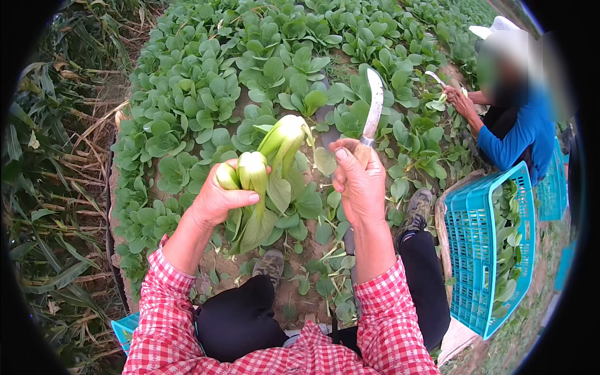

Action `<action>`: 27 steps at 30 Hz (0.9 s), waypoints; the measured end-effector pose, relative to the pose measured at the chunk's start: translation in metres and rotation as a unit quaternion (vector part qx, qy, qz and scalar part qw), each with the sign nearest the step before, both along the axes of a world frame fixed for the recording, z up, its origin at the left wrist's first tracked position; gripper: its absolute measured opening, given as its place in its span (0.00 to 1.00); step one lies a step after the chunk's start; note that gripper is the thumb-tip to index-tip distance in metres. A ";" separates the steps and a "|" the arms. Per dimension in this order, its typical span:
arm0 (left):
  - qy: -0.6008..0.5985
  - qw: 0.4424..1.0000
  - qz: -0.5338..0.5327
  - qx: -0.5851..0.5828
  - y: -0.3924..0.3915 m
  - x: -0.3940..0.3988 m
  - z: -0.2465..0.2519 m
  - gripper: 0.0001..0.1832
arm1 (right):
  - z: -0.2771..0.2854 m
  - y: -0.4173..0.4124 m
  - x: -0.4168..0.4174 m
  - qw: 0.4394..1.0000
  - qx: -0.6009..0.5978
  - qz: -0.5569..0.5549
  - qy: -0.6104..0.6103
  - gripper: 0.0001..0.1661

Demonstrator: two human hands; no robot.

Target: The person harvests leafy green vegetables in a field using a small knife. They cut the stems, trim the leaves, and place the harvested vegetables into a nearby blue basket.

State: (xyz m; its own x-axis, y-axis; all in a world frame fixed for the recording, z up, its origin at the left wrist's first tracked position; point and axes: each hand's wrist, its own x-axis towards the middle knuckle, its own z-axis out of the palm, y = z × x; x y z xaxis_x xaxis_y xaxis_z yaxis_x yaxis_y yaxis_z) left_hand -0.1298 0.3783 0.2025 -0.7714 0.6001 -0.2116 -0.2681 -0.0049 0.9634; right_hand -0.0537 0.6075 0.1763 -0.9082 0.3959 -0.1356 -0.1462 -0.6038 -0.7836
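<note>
In my left hand (215, 199) are several heads of bok choy (253, 171), their pale cut bases up and their leaves hanging down. One larger head (286, 133) leans out beyond my fingers, with a yellowish leaf (324, 161) dangling from its base. My right hand (358, 176) grips the wooden handle of a curved harvesting knife (374, 101), its blade pointing up and away from me. The blade stands apart from the bok choy. Loose trimmed leaves (328, 276) lie on the soil between my feet.
Rows of growing bok choy (197, 93) fill the bed ahead. A turquoise plastic crate (468, 253) with greens stands at right. Beyond it a co-worker in a blue sleeve (508, 145) holds a knife (436, 77) and greens. Corn plants (56, 187) line the left; another crate (125, 328) shows lower left.
</note>
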 end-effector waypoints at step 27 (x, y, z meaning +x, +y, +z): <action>0.228 0.968 0.048 -0.092 -0.256 0.250 0.131 0.26 | 0.149 -0.208 0.165 0.851 0.407 0.166 0.286 0.30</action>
